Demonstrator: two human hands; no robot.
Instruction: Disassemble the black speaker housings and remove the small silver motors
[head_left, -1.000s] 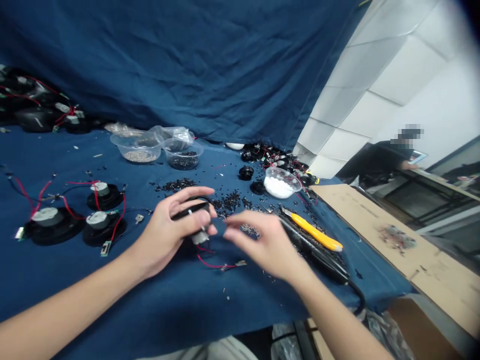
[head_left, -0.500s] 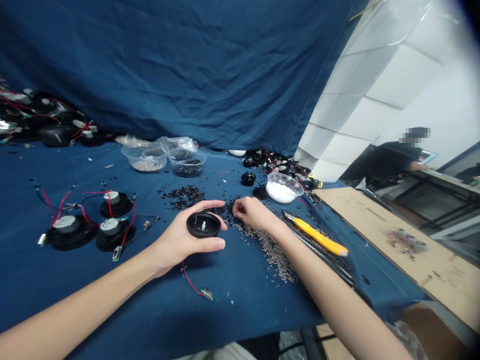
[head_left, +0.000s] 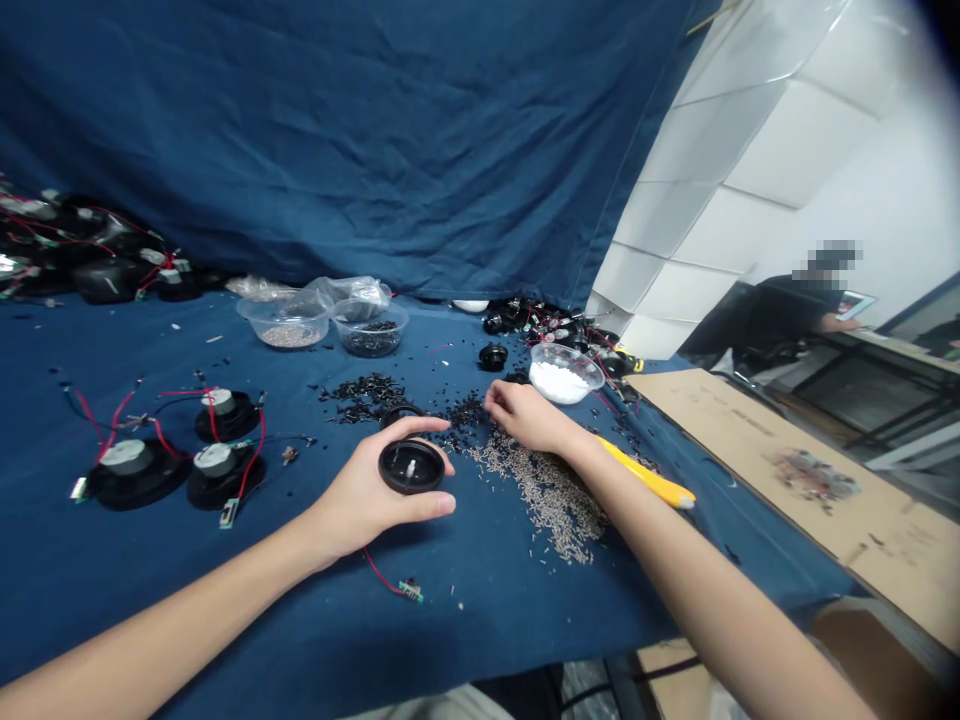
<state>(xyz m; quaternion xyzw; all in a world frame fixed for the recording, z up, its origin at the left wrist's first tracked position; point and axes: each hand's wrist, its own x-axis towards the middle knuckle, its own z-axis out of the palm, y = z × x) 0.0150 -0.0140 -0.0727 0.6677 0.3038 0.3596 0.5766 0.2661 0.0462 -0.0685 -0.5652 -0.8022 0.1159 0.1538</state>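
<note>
My left hand (head_left: pixel 364 495) is wrapped round a round black plastic housing (head_left: pixel 397 482), whose hollow side faces up and shows a small white post inside. A red wire with a small green circuit board (head_left: pixel 410 590) trails below that hand. Just behind its fingers a second black rim (head_left: pixel 400 412) shows in part. My right hand (head_left: pixel 527 414) is over the heap of small black parts (head_left: pixel 465 410), its fingertips pinched together; what is between them, if anything, is hidden. Small metal screws (head_left: pixel 551 500) lie spread beneath and in front of its wrist.
Motor units with red wires (head_left: pixel 135 470) stand at the left. Clear bowls hold metal screws (head_left: pixel 289 330), black pieces (head_left: pixel 373 335) and white pieces (head_left: pixel 562 380). A yellow utility knife (head_left: pixel 652 480) lies under my right forearm. Cardboard (head_left: pixel 727 420) is at the right; a person (head_left: pixel 787 320) sits beyond.
My right hand has shifted a little to the right across the black parts, its forearm now partly covering the knife. The left hand keeps its hold on the housing, slightly lower.
</note>
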